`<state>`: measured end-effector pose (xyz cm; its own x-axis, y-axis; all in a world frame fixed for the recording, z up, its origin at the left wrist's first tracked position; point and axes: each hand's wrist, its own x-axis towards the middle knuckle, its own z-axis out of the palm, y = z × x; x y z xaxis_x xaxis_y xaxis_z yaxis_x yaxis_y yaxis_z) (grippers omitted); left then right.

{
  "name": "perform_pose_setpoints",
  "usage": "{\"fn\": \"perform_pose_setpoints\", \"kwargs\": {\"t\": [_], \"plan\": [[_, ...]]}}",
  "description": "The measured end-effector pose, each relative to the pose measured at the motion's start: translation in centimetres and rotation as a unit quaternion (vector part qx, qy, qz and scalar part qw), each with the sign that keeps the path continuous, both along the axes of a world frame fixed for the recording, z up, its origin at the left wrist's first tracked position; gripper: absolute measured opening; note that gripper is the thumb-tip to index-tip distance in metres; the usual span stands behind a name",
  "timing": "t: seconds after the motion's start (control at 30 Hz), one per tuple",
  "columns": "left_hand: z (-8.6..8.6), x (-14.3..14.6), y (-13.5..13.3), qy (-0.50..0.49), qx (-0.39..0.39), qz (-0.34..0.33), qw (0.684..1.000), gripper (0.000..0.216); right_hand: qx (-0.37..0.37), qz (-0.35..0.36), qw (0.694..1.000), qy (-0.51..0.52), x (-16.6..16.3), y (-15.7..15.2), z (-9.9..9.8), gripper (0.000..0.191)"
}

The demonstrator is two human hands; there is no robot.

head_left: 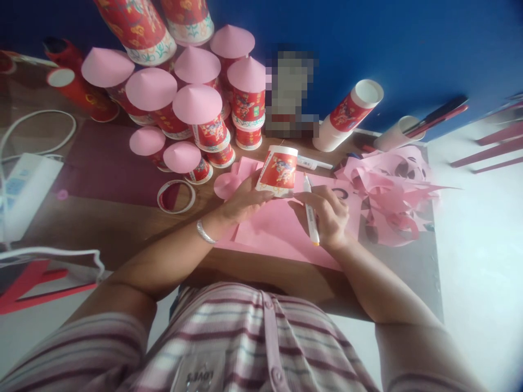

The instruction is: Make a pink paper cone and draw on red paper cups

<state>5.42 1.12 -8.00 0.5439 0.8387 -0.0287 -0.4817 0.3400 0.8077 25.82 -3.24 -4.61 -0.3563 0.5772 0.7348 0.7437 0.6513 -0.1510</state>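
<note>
My left hand (pixel 242 202) is closed round the lower left side of a red and white paper cup (pixel 281 170) with a printed picture. Orange-yellow line drawing shows on the cup's white band near its lower edge. My right hand (pixel 329 215) grips a white marker pen (pixel 311 218) with an orange end; its fingertips are close to the band, and I cannot tell if they touch the cup. Pink paper sheets (pixel 265 231) lie under both hands. Behind the cup rests a white marker (pixel 312 163).
Several red cups with pink cone tops (pixel 198 104) crowd the back left. A paper ring (pixel 176 196) lies nearby. Pink paper scraps (pixel 392 185), a cup stack (pixel 347 117) and a pen holder (pixel 398 133) stand right. A power strip (pixel 30 190) with cable is far left.
</note>
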Motion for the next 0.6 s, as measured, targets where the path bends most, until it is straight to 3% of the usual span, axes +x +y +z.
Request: {"fn": "perform_pose_setpoints", "kwargs": {"t": [0.4, 0.6], "plan": [[-1.0, -0.2, 0.1, -0.031, -0.003, 0.004, 1.0, 0.053, 0.075, 0.034, 0.996, -0.023, 0.2, 0.5, -0.9, 0.016], [-0.3, -0.2, -0.1, 0.117, 0.088, 0.0, 0.989, 0.068, 0.117, 0.025, 0.99, -0.076, 0.2, 0.4, -0.9, 0.012]]}}
